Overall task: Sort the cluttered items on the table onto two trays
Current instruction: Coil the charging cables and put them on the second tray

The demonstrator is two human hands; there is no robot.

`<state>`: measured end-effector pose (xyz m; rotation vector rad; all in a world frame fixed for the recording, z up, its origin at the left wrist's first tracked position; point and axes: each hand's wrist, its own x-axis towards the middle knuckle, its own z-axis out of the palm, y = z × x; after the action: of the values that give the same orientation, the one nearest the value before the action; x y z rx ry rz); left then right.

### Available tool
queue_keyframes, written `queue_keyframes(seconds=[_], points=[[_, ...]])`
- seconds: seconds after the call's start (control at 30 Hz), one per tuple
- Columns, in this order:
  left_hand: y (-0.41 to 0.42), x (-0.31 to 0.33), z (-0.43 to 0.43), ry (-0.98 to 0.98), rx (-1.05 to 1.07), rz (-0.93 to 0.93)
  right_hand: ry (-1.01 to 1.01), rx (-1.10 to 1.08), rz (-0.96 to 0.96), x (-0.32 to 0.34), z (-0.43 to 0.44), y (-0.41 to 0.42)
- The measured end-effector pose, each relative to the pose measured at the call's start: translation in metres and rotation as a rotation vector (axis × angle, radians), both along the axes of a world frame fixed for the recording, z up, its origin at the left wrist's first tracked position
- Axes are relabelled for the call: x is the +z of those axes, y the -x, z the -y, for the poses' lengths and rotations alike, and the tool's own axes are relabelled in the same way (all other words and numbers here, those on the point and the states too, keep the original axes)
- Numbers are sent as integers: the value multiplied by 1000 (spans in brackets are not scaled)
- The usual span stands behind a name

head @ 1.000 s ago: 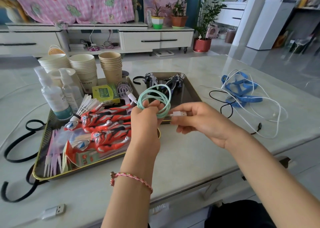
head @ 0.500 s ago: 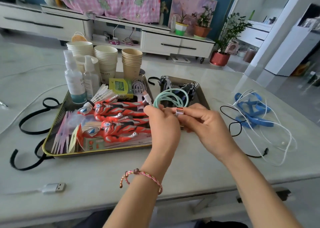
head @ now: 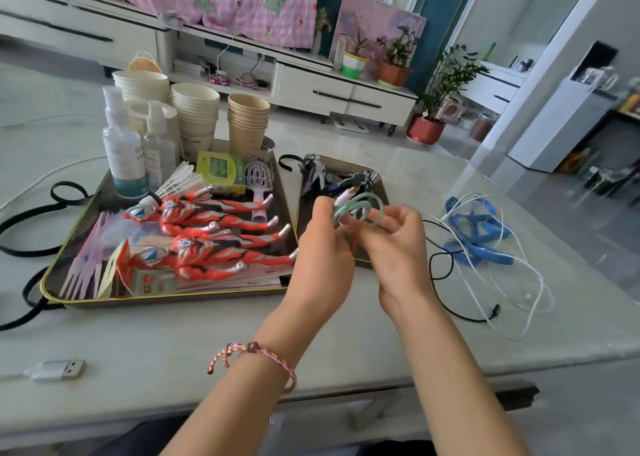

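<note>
The coiled mint-green cable (head: pixel 360 205) stands on edge between both hands, right above the near half of the right tray (head: pixel 341 164). The left hand (head: pixel 322 248) pinches the coil's left side and the right hand (head: pixel 398 244) curls round its lower right. The likely move is a short drop, slightly toward the table's far edge.

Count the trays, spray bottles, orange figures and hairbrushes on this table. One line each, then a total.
Trays: 2
Spray bottles: 2
Orange figures: 2
Hairbrushes: 1
Total: 7
</note>
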<state>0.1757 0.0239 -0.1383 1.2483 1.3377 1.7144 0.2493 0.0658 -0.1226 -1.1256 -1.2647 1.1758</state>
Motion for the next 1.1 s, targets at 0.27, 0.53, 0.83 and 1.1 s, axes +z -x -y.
queue_keyframes(seconds=[0.27, 0.53, 0.83, 1.1], points=[[0, 5, 0, 28, -31, 151, 176, 490, -49, 6, -5, -15], [-6, 3, -5, 167, 78, 54, 97, 182, -20, 2, -6, -8], [7, 12, -1, 289, 25, 375, 343, 566, -73, 17, -12, -29], [16, 12, 0, 313, -223, 745, 329, 552, -124, 15, -16, -39]])
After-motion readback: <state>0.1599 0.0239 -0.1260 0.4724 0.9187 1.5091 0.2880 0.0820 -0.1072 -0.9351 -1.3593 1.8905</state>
